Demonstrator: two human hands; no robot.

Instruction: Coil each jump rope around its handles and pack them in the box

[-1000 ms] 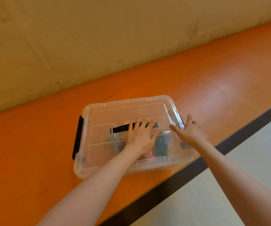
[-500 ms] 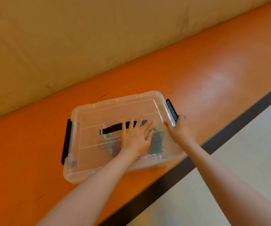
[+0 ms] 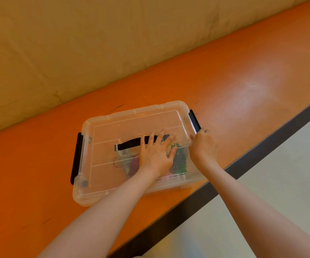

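- The clear plastic storage box (image 3: 87, 183) sits on the glossy orange tabletop (image 3: 243, 86), near its dark front edge, with its see-through lid (image 3: 131, 125) already on top.
- Through the lid I make out a tangle of coloured jump ropes (image 3: 178, 159), green, red and pinkish, lying in the near right part of the box, so I judge the coiling and packing to be done.
- My left hand (image 3: 155, 154) lies flat on the lid with the fingers spread, pressing down and partly covering the lid's black carry handle (image 3: 130, 145).
- My right hand (image 3: 203, 146) has its fingers curled at the right end of the box, just below the black right-side latch (image 3: 194, 121); it seems to grip the lid rim or the latch's lower end, and I cannot tell which.
- The black left-side latch (image 3: 76, 157) lies flat against the box wall and looks closed.
- The right latch seems to stand out from the wall, so I judge that snapping it down is what remains.
- Hidden or unclear: how many ropes are inside, and whether each is wound round its handles, since my left hand and the lid's glare cover them.
- My right fingertips are tucked out of sight, and both forearms run off the bottom of the view.
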